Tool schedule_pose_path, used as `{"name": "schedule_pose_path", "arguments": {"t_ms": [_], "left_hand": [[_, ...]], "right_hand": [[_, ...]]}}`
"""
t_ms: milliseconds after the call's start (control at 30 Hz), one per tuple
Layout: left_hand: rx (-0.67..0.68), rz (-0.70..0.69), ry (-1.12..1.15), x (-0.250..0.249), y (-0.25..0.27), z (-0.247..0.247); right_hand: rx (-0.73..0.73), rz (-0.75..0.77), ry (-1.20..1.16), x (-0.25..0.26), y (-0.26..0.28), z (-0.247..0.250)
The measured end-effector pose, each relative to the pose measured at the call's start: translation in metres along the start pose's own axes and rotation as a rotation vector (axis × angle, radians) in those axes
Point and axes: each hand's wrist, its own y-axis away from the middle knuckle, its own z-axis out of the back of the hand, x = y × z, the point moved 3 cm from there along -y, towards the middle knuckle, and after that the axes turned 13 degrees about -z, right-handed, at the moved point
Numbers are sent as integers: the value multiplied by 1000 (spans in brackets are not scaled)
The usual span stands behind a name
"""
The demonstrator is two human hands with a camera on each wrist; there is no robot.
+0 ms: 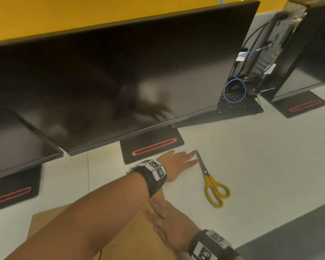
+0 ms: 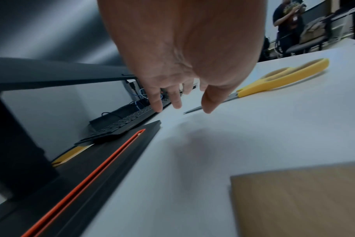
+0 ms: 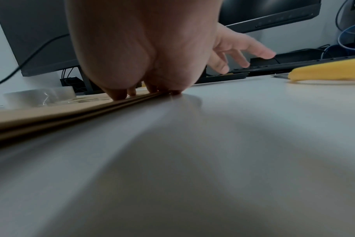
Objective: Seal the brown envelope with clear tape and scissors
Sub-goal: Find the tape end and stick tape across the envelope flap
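Worktop: white, carrying all task items; dark monitors are ranged along its far side.

Brown envelope: laid flat at the near edge of the worktop, largely covered by the left forearm in the head view. A strip of tape on it cannot be made out; sealing is judged not yet done.

Scissors: yellow-handled, blades closed, lying on the worktop well to the right of the envelope, tips pointed toward the monitors. Not held.

Left hand: stretched across beyond the envelope, fingers straight and spread, nothing gripped; fingertips are just beside the scissor tips. A reach for the scissors is judged likely.

Right hand: laid flat, fingers extended, pressed on the right edge of the envelope, which is pinned to the worktop.

Clear tape roll: seen only in the right wrist view, standing beyond the envelope's far side. Untouched.

Remaining, by judgement: tape to be drawn, cut and pressed over the flap.
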Motion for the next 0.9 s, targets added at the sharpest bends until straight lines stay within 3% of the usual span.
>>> {"name": "schedule_pose_path", "arguments": {"t_ms": [133,233,367,567,800,900], "left_hand": [[24,-60,-42,3,-25,5],[48,-93,-40,11,-38,-1],[59,-112,-53,20,-44,-9],[-26,-119,-38,34,-29,-17],[-234,-60,9,45,-7,-22],[-251,-25,-13,46,3,-24]], "right_hand": [[-111,95,-32,-1,0,11],[-10,118,-154,-4,-2,4],[4,104,-163,-6,-2,4],[9,96,-162,-4,-4,3],[65,37,-205,0,-4,16],[83,20,-172,3,-5,20]]}}
